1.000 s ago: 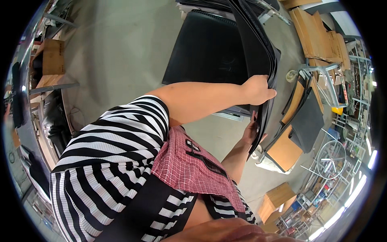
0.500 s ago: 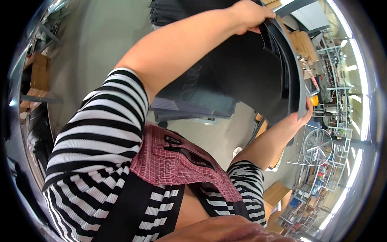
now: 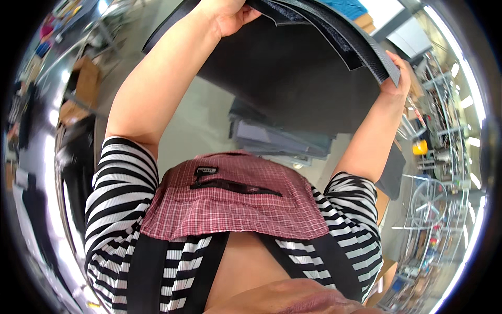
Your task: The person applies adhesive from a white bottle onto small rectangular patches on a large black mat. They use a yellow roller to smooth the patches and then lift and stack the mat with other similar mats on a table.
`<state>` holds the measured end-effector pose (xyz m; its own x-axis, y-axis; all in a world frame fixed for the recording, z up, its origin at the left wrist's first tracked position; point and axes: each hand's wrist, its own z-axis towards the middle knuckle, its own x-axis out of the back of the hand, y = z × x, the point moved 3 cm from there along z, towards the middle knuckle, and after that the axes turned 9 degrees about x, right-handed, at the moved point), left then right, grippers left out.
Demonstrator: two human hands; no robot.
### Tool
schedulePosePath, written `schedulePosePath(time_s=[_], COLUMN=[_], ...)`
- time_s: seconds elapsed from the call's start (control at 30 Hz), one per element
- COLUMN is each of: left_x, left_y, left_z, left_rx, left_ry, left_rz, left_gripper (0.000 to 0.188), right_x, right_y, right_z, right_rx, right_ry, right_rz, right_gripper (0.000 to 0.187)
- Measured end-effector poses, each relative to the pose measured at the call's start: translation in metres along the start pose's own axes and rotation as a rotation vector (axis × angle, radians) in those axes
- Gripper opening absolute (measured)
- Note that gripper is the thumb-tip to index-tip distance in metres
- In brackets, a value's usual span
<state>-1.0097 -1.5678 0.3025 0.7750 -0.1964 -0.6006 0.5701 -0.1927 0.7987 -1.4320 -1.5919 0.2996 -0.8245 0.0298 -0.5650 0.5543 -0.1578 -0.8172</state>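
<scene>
Several black flexible sheets (image 3: 303, 73), perhaps mats, are held up in front of me as one bundle. Their upper edges fan apart, and a fuzzy dark lining shows between some layers. My left hand (image 3: 227, 14) is closed on the top edge at the left, its fingers curled over and partly cut off by the picture's top. At the right end, my right hand (image 3: 397, 78) grips the corner of the same bundle, the fingertips reaching behind it. The broad face of the sheets hangs down between my arms.
Below the bundle lies a stack of grey-blue flat sheets (image 3: 272, 137). A wire-caged fan (image 3: 429, 201), a yellow object (image 3: 420, 147) and loaded metal shelving (image 3: 444, 125) stand at the right. Cardboard boxes (image 3: 82, 89) are on the left.
Both hands and the bundle have swung leftward relative to the room and risen slightly. My left arm, earlier reaching across to the right, is now on my left side. Both hands keep their hold.
</scene>
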Motion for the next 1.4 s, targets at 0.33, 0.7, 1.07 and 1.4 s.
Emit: schedulePosePath(time_s=[0.33, 0.7, 1.07, 1.4], left_x=[0.1, 0.131, 0.279, 0.352], left_y=[0.017, 0.0, 0.03, 0.029], left_z=[-0.257, -0.345, -0.359, -0.454], left_rx=[-0.211, -0.147, -0.418, -1.135], left_ry=[0.579, 0.755, 0.921, 0.409], left_rz=[0.234, -0.16, -0.433, -0.601], left_gripper=[0.037, 0.027, 0.025, 0.042], right_x=[-0.2, -0.246, -0.498, -0.856], right_y=[0.172, 0.286, 0.419, 0.363], right_z=[-0.21, -0.12, -0.059, -0.275], right_rx=[0.135, -0.484, -0.747, -0.581], right_ry=[0.04, -0.588, -0.92, -1.58], right_rz=[-0.123, -0.208, -0.564, -0.429], right_gripper=[0.036, 0.035, 0.022, 0.017])
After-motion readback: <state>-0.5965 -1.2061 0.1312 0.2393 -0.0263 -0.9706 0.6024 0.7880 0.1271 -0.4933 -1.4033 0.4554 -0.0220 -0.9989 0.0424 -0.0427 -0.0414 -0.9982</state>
